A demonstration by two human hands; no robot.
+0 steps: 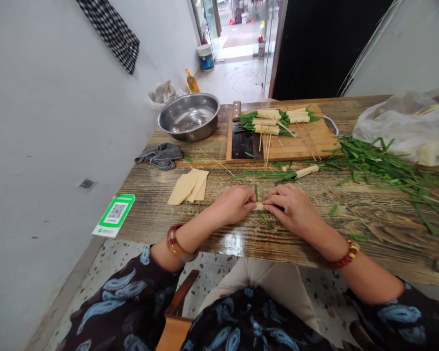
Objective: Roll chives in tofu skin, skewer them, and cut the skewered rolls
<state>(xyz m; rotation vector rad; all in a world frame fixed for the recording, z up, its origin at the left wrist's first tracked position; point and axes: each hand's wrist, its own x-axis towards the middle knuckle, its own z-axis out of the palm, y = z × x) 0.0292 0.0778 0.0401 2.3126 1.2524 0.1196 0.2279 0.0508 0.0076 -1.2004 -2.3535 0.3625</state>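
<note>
Between my two hands lies a small pale tofu-skin roll [259,206], low over the wooden table [219,224]. My left hand [239,201] pinches its left end, and my right hand [286,204] grips the right end; most of the roll is hidden under the fingers. Bits of green chive [265,222] lie around it. Left of my hands are several flat tofu-skin sheets [189,187], loosely overlapped. Just beyond my right hand rests a finished-looking roll [307,171] with chives sticking out of its left end.
A cutting board [314,139] bears skewered chive rolls [267,122] and a cleaver [244,144]. Loose chives [380,163] spread at right beside a plastic bag [406,122]. A steel basin [190,117], a grey cloth [161,156] and an oil bottle [192,82] stand at the back left.
</note>
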